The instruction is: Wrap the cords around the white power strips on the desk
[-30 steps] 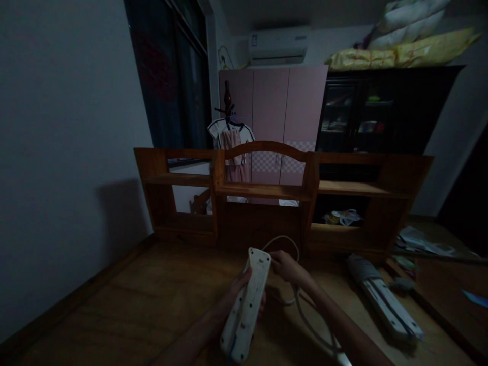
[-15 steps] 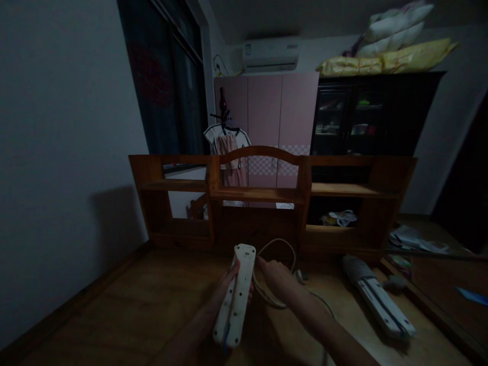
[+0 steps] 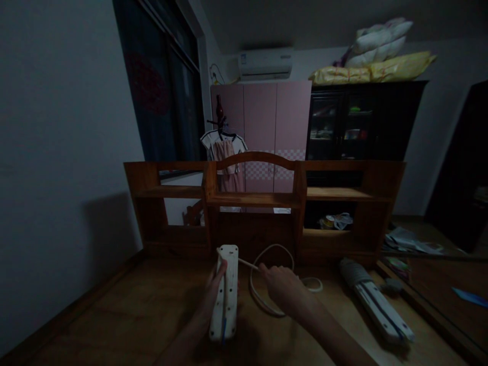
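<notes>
My left hand is wrapped round a white power strip, its screwed back turned toward me and a blue strand at its near end. The strip is held tilted above the wooden surface. A white cord crosses behind the strip's far end and runs to my right hand, which is closed on it. The rest of the cord loops on the surface round my right hand. To the right lies a second white power strip with cord wound round its far end.
A wooden shelf unit stands across the far edge of the wooden surface. A wall rises on the left. A raised wooden edge runs along the right, with plastic bags beyond it.
The power strip and my left hand have shifted left. A stretch of cord now runs taut between the strip's far end and my right hand. The view has tilted slightly up.
</notes>
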Motion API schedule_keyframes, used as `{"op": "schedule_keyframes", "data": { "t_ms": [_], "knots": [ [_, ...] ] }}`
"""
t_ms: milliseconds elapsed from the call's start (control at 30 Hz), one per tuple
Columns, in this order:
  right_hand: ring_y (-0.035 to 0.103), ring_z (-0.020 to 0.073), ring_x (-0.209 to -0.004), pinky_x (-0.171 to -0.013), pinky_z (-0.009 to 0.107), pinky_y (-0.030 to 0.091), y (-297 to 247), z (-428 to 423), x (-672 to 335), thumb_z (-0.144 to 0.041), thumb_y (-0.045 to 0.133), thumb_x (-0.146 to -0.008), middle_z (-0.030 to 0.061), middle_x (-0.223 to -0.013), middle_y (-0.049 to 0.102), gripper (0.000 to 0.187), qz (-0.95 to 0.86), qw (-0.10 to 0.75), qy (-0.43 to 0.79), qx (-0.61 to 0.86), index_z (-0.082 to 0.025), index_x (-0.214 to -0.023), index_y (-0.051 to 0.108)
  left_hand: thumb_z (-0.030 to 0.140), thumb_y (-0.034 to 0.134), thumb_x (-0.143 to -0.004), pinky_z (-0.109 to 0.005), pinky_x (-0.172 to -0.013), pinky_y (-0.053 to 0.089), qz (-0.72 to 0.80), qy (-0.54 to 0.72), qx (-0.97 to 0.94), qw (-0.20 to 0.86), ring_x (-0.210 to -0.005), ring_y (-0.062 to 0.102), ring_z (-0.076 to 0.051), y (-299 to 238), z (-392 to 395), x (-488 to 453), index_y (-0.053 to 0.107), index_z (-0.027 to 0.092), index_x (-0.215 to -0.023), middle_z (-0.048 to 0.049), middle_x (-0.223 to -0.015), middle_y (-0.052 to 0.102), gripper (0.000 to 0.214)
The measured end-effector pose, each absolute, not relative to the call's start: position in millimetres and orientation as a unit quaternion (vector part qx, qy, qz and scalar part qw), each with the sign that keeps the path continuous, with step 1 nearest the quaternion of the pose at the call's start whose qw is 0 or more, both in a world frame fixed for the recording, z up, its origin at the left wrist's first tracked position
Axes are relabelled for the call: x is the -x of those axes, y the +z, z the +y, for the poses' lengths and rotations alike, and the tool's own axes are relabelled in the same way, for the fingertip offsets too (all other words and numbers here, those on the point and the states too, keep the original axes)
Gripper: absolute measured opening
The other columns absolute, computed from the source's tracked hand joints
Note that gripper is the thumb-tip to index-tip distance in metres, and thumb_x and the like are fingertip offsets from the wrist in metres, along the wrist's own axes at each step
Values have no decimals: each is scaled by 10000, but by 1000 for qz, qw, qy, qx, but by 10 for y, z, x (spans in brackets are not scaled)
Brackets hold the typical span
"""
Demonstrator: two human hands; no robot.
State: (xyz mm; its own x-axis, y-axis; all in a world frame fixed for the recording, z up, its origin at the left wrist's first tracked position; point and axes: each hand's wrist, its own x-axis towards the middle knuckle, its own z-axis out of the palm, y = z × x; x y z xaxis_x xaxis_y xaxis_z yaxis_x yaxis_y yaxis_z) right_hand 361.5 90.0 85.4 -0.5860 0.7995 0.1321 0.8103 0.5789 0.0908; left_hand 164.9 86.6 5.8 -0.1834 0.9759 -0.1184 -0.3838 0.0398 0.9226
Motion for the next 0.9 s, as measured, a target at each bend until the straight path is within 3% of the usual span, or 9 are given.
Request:
{"op": "schedule_keyframes", "data": {
  "t_ms": [167,267,333,467,667,767,900],
  "knots": [
    [670,224,-783,-652,259,437,1055,811,-3606,-67,460,-878,116,-818,672,166,-893,35,-119,433,-132,-987,568,590,648,-742,-287,-700,524,505,656,-354,435,-813,670,-222,135,861,-1557,568,165,-1149,-88,-932,690,594],
    [665,229,-692,-565,262,385,1190,757,-3648,-136,467,-914,74,-750,675,120,-902,62,-122,409,-167,-903,582,541,606,-804,-288,-925,437,523,664,-395,360,-1114,571,-225,200,873,-1489,546,218,-1211,-67,-1206,611,523],
    [655,218,-646,-524,261,335,1278,711,-3686,-163,487,-914,55,-740,677,94,-909,79,-114,393,-181,-895,578,510,586,-831,-274,-996,371,527,662,-429,316,-1209,500,-213,234,866,-1460,525,249,-1241,-41,-1293,558,489],
    [635,181,-633,-498,272,271,1422,612,-3753,-123,489,-896,48,-779,671,109,-917,108,-110,368,-176,-866,579,530,580,-822,-294,-969,377,578,622,-480,219,-1176,525,-246,249,804,-1470,501,238,-1270,-69,-1267,574,541],
    [608,143,-647,-510,270,281,1415,534,-3750,-81,482,-883,37,-799,646,150,-935,135,-114,307,-167,-879,605,571,506,-843,-342,-868,419,656,490,-555,146,-1056,589,-308,132,787,-1558,417,199,-1359,-147,-1200,598,643],
    [586,134,-638,-502,272,269,1336,543,-3695,-114,504,-892,26,-824,641,126,-946,156,-117,259,-172,-895,616,517,494,-862,-359,-906,407,678,419,-597,83,-1101,556,-314,66,794,-1636,447,161,-1336,-170,-1262,549,595],
    [588,128,-675,-539,253,311,1324,581,-3677,-141,524,-901,29,-859,646,121,-949,184,-72,246,-172,-894,640,363,460,-899,-319,-881,437,625,341,-702,17,-1053,569,-247,15,718,-1747,455,207,-1322,-118,-1210,569,451]
  ]
}}
